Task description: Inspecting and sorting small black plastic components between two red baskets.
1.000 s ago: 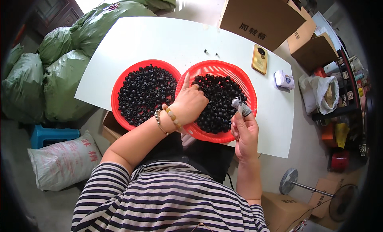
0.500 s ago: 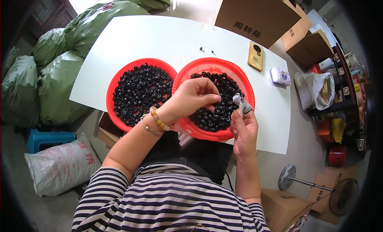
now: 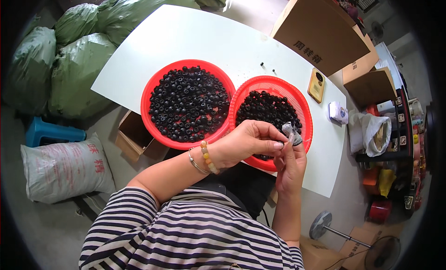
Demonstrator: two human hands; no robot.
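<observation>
My left hand [image 3: 251, 142], with a bead bracelet and a bangle at its wrist, pinches with thumb and forefinger right against my right hand. Whatever is in that pinch is too small to name. My right hand [image 3: 291, 165] is raised with thumb and fingers closed together. At its fingertips is a crumpled, silvery, see-through wrapping [image 3: 290, 130] with a dark band; what the fingers hold there is hidden. Behind both hands, a red slotted basket [image 3: 306, 110] holds many small black parts [image 3: 267, 107]. Left of it, a red basin [image 3: 146, 96] contains black ring-like pieces [image 3: 188, 103].
Both red containers stand on a white table [image 3: 186, 35]. Two tiny black pieces, a yellow phone [image 3: 316, 85] and a white packet [image 3: 338, 113] lie on it. Cardboard boxes [image 3: 320, 31] rise beyond the table, green sacks [image 3: 81, 75] at left, a standing fan [image 3: 382, 253] at lower right.
My left hand has come right from above the basket and now meets my right hand. The view has shifted, so the table and containers sit differently in it.
</observation>
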